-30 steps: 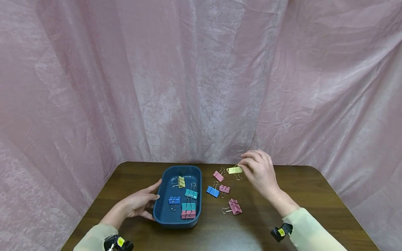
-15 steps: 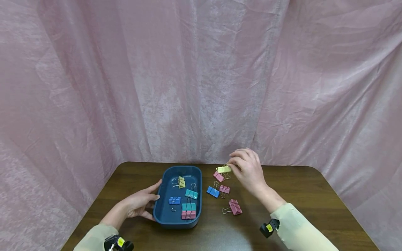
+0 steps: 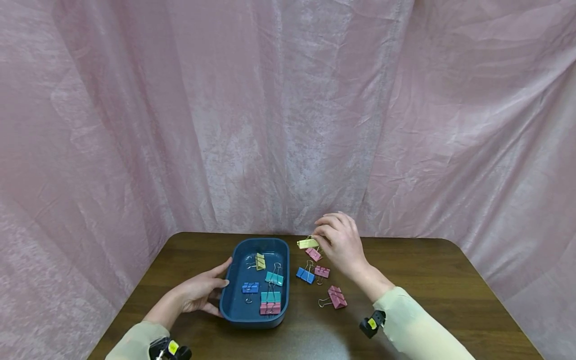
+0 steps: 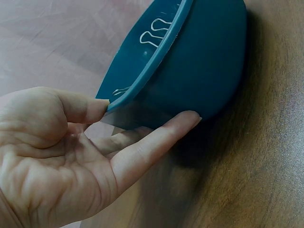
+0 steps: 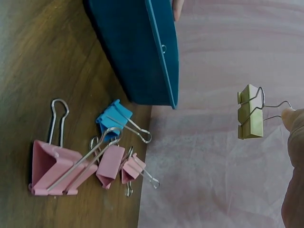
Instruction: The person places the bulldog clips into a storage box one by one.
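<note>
In the head view my right hand [image 3: 340,245] pinches a yellow binder clip [image 3: 308,243] by a wire handle, held up near the box's right side. The right wrist view shows that yellow binder clip [image 5: 251,114] hanging at the fingertips, above the tabletop. My left hand [image 3: 202,291] holds the left side of a dark blue plastic box [image 3: 228,312]. In the left wrist view its thumb [image 4: 88,109] is at the rim and its fingers lie along the outer wall. Inside are a yellow clip [image 3: 260,261], a blue clip [image 3: 250,287], teal clips [image 3: 274,278] and a pink clip [image 3: 270,308].
Right of the box on the wooden table [image 3: 432,280] lie a blue clip [image 3: 305,275], two small pink clips [image 3: 321,271] and a larger pink clip [image 3: 337,296]. A pink curtain [image 3: 288,125] hangs behind the table's far edge.
My right hand has carried the yellow binder clip leftward, over the farther small pink clip and closer to the box. The left hand and the box have stayed in place.
</note>
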Action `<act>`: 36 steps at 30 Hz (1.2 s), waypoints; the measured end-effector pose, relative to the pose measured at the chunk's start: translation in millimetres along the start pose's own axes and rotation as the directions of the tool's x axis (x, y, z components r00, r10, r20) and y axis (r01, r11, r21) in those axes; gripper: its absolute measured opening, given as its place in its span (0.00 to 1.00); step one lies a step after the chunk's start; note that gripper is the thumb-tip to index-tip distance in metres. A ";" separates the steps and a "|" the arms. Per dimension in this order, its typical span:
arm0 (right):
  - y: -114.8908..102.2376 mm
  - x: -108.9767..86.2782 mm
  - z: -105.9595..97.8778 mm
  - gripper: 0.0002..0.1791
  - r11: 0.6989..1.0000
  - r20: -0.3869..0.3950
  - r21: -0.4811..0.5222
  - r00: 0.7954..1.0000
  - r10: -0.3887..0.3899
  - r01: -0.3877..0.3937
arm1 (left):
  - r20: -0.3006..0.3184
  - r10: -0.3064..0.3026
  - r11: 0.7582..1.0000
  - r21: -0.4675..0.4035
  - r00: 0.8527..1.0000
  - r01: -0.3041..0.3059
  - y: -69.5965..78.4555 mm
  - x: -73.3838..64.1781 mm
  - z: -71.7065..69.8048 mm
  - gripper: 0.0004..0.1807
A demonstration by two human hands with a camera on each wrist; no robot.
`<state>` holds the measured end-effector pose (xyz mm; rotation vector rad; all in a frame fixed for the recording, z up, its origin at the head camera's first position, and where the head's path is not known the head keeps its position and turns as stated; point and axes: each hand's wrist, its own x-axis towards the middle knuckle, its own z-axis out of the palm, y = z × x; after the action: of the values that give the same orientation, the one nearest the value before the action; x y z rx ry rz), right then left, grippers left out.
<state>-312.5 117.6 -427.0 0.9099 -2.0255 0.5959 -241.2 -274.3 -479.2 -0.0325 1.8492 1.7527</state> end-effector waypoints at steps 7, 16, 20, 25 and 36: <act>-7.5 7.5 9.5 0.05 1.000 0.010 0.004 1.000 -0.008 0.008 | -0.006 -0.002 1.000 -0.006 1.000 0.002 -0.8 0.8 -0.1 0.38; -14.8 13.4 22.5 0.05 1.000 0.012 -0.003 1.000 -0.024 0.024 | -0.007 0.001 1.000 0.001 1.000 -0.001 -0.9 0.6 -0.2 0.38; -15.6 14.8 29.2 0.03 1.000 0.032 -0.006 0.999 -0.020 0.020 | -0.010 -0.003 1.000 0.000 1.000 0.003 -0.2 0.8 0.2 0.38; -17.2 17.0 37.3 0.03 1.000 0.053 -0.015 0.998 -0.022 0.023 | -0.018 -0.011 1.000 0.003 1.000 0.011 0.3 0.9 0.5 0.38; -22.2 21.5 51.9 0.03 1.000 0.089 -0.030 0.996 -0.004 0.007 | -0.029 -0.023 1.000 0.005 0.999 0.024 1.4 -0.1 0.2 0.38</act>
<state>-329.3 60.2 -436.0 0.9389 -2.1052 0.5285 -241.6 -274.0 -477.8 -0.0773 1.8664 1.7400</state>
